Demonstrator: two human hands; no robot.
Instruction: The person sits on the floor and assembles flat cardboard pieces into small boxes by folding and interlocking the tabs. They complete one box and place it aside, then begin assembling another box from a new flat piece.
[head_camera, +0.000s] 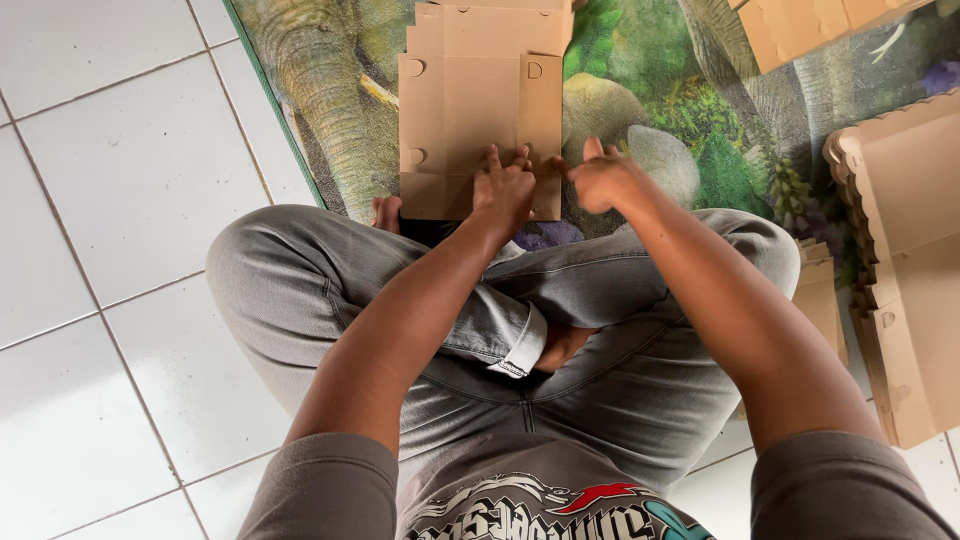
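Note:
A flat, die-cut brown cardboard box blank (470, 110) lies on a mat printed with elephants and greenery (330, 110), just beyond my crossed legs in grey jeans. My left hand (503, 187) presses down on the blank's near edge, fingers spread over a folded flap. My right hand (600, 180) is at the blank's near right corner, fingers curled with the thumb up, pinching or pushing the side flap there.
A tall stack of cardboard blanks (905, 260) stands on the floor at my right. More cardboard (800, 25) lies at the top right of the mat. White floor tiles (120, 200) spread to the left.

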